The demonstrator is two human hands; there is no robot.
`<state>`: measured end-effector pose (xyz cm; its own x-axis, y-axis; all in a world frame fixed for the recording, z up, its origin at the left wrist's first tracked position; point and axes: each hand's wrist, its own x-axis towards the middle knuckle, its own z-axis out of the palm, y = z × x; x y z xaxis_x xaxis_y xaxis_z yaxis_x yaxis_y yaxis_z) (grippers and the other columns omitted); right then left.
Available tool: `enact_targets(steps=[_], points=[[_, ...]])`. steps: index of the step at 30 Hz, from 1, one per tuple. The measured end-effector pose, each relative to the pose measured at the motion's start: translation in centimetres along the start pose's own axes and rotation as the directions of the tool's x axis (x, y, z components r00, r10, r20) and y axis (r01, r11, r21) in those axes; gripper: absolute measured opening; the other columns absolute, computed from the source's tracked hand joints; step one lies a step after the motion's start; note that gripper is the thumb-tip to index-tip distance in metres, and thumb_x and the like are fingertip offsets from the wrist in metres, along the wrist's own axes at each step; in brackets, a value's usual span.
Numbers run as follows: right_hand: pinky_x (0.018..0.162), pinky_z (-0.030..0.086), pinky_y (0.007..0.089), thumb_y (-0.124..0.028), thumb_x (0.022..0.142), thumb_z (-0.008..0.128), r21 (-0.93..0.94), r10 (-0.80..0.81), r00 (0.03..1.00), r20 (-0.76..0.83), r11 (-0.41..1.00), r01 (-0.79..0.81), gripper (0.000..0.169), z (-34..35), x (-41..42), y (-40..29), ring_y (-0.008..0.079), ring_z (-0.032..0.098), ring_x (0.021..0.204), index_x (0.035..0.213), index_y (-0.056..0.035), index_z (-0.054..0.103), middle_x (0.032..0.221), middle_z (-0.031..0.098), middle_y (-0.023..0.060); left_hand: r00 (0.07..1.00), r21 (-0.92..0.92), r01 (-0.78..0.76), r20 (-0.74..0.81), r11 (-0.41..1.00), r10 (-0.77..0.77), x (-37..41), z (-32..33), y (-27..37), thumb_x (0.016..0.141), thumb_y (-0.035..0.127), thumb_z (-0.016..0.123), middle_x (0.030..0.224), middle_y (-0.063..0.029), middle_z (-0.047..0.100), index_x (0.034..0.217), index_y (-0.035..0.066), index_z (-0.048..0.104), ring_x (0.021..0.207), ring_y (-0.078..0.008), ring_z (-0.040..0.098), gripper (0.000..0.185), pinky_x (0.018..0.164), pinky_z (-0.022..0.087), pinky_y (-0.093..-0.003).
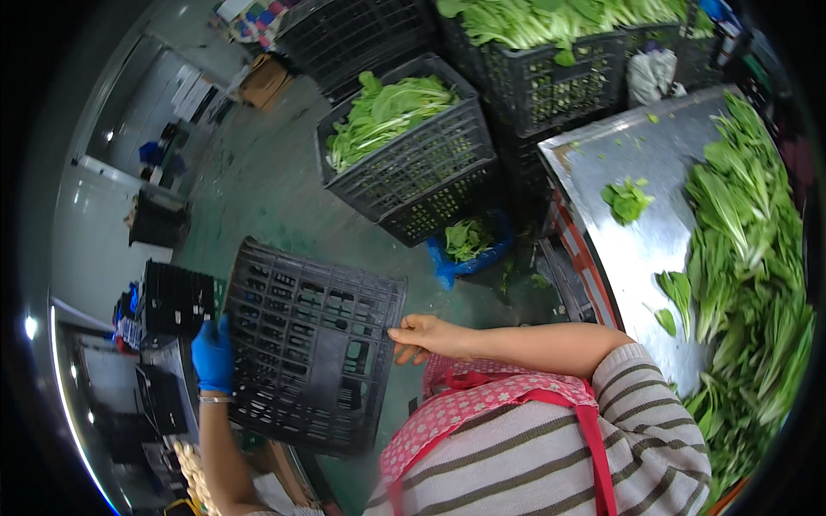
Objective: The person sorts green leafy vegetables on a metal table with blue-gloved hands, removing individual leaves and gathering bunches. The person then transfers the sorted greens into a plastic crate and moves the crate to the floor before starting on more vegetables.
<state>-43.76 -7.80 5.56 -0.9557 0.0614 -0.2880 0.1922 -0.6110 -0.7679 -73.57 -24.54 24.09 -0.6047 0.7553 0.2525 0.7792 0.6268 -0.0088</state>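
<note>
Between my two hands hangs a black slatted plastic crate (316, 342), tilted, with the green floor showing through its openings. My left hand (213, 356), in a blue glove with a band at the wrist, grips its left edge. My bare right hand (416, 337) holds the right edge, thumb on the near side. Beyond it stands another black crate (413, 158) stacked on a lower one and filled with leafy greens (390, 116). On the floor at its foot sits a blue plastic bag (481, 261) with leaf scraps inside.
To my right is a metal table (652, 238) with a long heap of leafy greens (742, 258) and a few loose leaves. More crates of greens (561, 77) stand behind it. A cardboard box (264, 80) lies at the back left, and black crates (174, 297) are stacked at left.
</note>
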Motion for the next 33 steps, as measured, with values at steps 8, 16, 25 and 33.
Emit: enact_targets(steps=[8, 16, 25, 33], points=[[0.068, 0.048, 0.0307, -0.047, 0.087, 0.047, -0.151, 0.272, 0.946, 0.175, 0.957, -0.247, 0.049, 0.3, 6.5, 3.5, 0.0203, 0.060, 0.092, 0.101, 0.0001, 0.049, 0.098, 0.059, 0.0094, 0.966, 0.016, 0.255, 0.033, 0.967, -0.255, -4.9, 7.4, -6.9, 0.086, 0.033, 0.054, 0.058, -0.0201, 0.052, 0.065, -0.001, 0.050, 0.052, -0.0374, 0.047, 0.040, 0.048, 0.037, -0.0391], [0.064, 0.048, 0.0315, -0.035, 0.087, 0.053, -0.062, 0.413, 0.905, 0.108, 0.911, -0.408, 0.036, -0.2, 18.3, 5.6, 0.0176, 0.060, 0.080, 0.099, -0.0006, 0.051, 0.090, 0.060, 0.0066, 0.871, -0.058, 0.459, 0.224, 0.886, -0.437, -2.7, 17.1, -15.3, 0.084, 0.038, 0.057, 0.055, -0.0174, 0.050, 0.062, -0.004, 0.049, 0.049, -0.0220, 0.036, 0.048, 0.049, 0.036, -0.0376], [0.073, 0.045, 0.0389, -0.033, 0.082, 0.059, -0.007, 0.606, 0.778, -0.162, 0.788, -0.616, 0.049, -1.2, 31.6, 10.2, 0.0235, 0.054, 0.094, 0.115, -0.0031, 0.040, 0.106, 0.054, 0.0106, 0.740, -0.216, 0.669, 0.276, 0.711, -0.613, -2.4, 28.1, -21.1, 0.085, 0.034, 0.057, 0.052, -0.0138, 0.047, 0.064, -0.005, 0.048, 0.052, -0.0138, 0.033, 0.045, 0.047, 0.034, -0.0361], [0.079, 0.042, 0.0317, -0.028, 0.082, 0.059, -0.105, 0.451, 0.793, -0.410, 0.840, -0.532, 0.036, -2.9, 40.1, 10.6, 0.0205, 0.054, 0.090, 0.101, 0.0011, 0.049, 0.094, 0.058, 0.0115, 0.634, -0.446, 0.745, 0.244, 0.496, -0.733, -3.8, 33.7, -23.6, 0.088, 0.026, 0.055, 0.052, -0.0002, 0.032, 0.058, 0.001, 0.036, 0.054, -0.0095, 0.027, 0.043, 0.045, 0.027, -0.0309]])
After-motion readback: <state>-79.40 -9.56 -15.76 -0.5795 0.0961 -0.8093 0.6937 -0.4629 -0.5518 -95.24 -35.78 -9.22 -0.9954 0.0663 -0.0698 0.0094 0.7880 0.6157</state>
